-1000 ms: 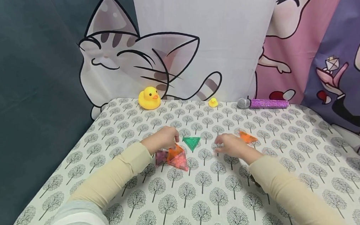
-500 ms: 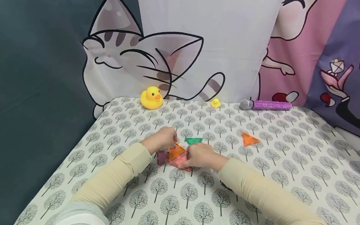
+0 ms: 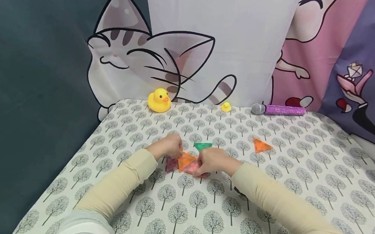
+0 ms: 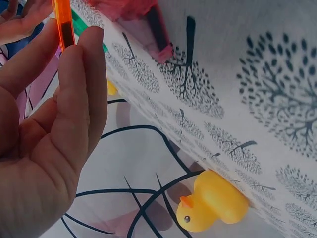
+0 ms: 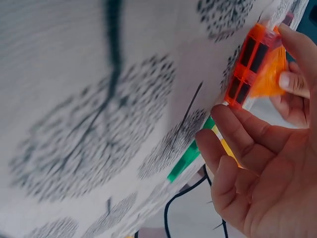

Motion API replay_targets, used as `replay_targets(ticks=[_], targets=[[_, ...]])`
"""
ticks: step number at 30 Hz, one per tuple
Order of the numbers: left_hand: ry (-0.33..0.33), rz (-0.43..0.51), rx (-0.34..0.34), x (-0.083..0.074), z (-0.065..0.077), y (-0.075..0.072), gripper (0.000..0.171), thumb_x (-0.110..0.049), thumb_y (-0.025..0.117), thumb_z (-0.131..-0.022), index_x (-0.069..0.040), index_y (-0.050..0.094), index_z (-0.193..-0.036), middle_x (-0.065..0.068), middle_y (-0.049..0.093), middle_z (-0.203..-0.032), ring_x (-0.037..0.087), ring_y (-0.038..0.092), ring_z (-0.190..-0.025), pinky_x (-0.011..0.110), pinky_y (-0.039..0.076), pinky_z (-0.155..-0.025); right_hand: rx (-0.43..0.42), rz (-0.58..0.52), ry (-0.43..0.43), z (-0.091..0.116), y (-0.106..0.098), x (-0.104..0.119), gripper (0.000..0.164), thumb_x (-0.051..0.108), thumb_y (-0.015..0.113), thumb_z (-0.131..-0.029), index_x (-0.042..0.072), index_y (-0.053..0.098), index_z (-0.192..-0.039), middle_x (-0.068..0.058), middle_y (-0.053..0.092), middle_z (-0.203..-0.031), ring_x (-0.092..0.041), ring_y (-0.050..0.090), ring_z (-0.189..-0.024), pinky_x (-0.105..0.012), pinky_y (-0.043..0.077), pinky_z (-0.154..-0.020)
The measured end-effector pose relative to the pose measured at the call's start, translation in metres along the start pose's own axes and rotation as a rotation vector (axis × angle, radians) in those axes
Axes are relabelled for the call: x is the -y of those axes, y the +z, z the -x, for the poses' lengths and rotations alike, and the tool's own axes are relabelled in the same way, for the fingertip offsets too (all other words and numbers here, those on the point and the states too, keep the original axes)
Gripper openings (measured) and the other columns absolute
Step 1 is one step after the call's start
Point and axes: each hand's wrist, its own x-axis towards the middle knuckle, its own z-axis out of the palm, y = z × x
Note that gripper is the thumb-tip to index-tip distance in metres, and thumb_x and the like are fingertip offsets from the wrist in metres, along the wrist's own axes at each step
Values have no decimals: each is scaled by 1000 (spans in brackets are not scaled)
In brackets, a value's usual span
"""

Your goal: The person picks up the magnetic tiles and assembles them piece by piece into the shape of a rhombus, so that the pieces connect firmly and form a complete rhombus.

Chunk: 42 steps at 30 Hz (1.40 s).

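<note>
Between left thumb and fingers, the left hand (image 3: 171, 145) pinches an orange translucent triangular magnetic tile (image 3: 185, 162), seen edge-on in the left wrist view. The right hand (image 3: 213, 161) holds red-pink triangular magnetic tiles (image 3: 192, 167) by thumb and fingertips; their stacked edges with dark magnets show in the right wrist view (image 5: 242, 64). The orange tile overlaps the red-pink ones in the head view. A dark pink tile (image 3: 171, 164) lies on the cloth below the left hand. Just beyond the right hand is a green triangular tile (image 3: 202, 146), partly hidden by it.
Another orange triangular tile (image 3: 261, 145) lies farther right on the tree-patterned tablecloth (image 3: 179, 213). Along the back edge stand a large yellow duck (image 3: 159, 100), a small duck (image 3: 226, 107) and a purple microphone (image 3: 280, 110). A printed cartoon curtain (image 3: 248, 33) hangs behind.
The right hand has moved left from beside the green tile onto the red-pink tiles and now grips them. The left hand's orange tile has shifted slightly and turned.
</note>
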Motion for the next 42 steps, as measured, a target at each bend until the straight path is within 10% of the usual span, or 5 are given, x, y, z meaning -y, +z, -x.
replay_targets(ticks=[10,19,30,42], targets=[[-2,-112,-47,-4,2,5,16,-20,71,-71,-7,64,-77,3,60,-78,17,54,-71,30,45,-65,14,45,16,19,-8,-20,35,52,71,-58,22,53,-63,9,50,-60,-9,44,-56,-26,37,-49],[229,-87,-21,-30,18,30,38,-23,74,-65,-9,64,-99,-3,59,-79,12,52,-71,27,43,-67,-21,60,-31,24,-8,-26,36,53,71,-57,23,55,-67,10,49,-59,-9,46,-56,-26,37,-48],[303,-141,-48,-40,21,49,21,-26,74,-63,-18,56,-56,-7,47,-53,10,41,-54,23,35,-48,-58,30,-81,22,-6,-31,36,49,74,-55,21,55,-66,11,49,-57,-9,45,-55,-27,37,-49],[267,-159,-53,-45,23,48,27,-26,75,-61,-16,53,-50,-7,50,-49,10,45,-54,23,37,-50,-113,-41,-103,26,-3,-29,37,37,78,-55,18,52,-73,12,48,-55,-6,44,-50,-24,38,-50]])
